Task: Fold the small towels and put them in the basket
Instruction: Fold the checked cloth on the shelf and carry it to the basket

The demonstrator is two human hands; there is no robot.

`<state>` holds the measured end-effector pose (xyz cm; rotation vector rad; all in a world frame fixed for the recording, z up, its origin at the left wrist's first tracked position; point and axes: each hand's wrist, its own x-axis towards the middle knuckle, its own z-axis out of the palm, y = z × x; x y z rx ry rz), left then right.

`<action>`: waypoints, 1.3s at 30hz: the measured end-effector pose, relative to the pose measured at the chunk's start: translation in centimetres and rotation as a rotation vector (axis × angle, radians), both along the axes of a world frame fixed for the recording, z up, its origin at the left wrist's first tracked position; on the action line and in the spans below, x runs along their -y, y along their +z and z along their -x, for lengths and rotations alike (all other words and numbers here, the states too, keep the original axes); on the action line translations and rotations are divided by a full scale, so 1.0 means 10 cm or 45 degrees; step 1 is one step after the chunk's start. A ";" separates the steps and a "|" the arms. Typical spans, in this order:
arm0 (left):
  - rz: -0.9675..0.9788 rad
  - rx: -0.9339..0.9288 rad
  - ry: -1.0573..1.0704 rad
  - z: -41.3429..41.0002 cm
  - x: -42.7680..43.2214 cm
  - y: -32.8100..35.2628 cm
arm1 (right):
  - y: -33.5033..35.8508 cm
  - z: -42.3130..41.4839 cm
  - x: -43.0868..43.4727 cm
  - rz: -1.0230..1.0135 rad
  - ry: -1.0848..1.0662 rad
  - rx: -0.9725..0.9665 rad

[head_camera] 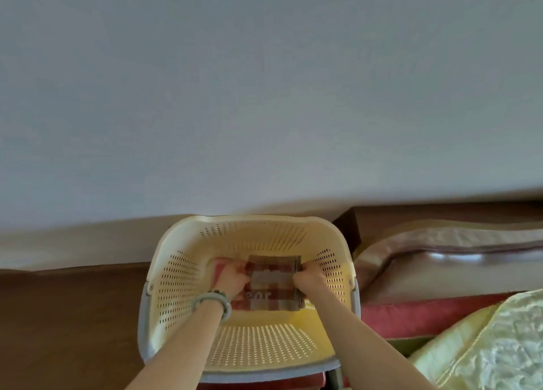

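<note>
Head view: left hand (233,278) and right hand (308,279) clamp opposite side edges of the folded checked towel (271,284), held flat, low inside the basket (176,272).

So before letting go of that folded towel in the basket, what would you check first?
1. Folded towel inside the basket: ok.
2. Fold keeping its square shape: ok.
3. Left hand and right hand gripping opposite edges: ok.
4. Towel resting on the basket floor: cannot tell.
5. Pink cloth under the left hand lying clear of the towel: cannot tell.
6. Basket sitting upright: ok.
</note>
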<state>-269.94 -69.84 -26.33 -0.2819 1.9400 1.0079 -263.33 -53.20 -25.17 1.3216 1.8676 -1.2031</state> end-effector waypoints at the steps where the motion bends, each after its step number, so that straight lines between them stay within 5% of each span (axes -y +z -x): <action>1: 0.020 0.000 -0.039 0.02 -0.03 -0.13 | -0.12 0.03 0.00 -0.006 0.006 0.019; 14: 0.213 -0.010 -0.120 -0.14 -0.34 -1.31 | -1.25 0.01 0.17 -0.356 0.225 0.220; 20: 0.045 0.142 -0.059 -0.12 -0.35 -1.32 | -1.22 0.08 0.20 -0.374 0.274 0.323; 25: 0.002 0.059 -0.189 -0.03 -0.24 -0.80 | -0.70 0.12 0.18 -0.192 0.159 0.163; 31: -0.063 -0.138 -0.096 0.05 0.04 -0.01 | 0.22 0.00 0.22 -0.039 0.429 -0.264; 39: -0.501 -0.645 -0.384 -0.04 0.50 1.52 | 1.76 -0.37 0.18 0.004 0.454 -0.841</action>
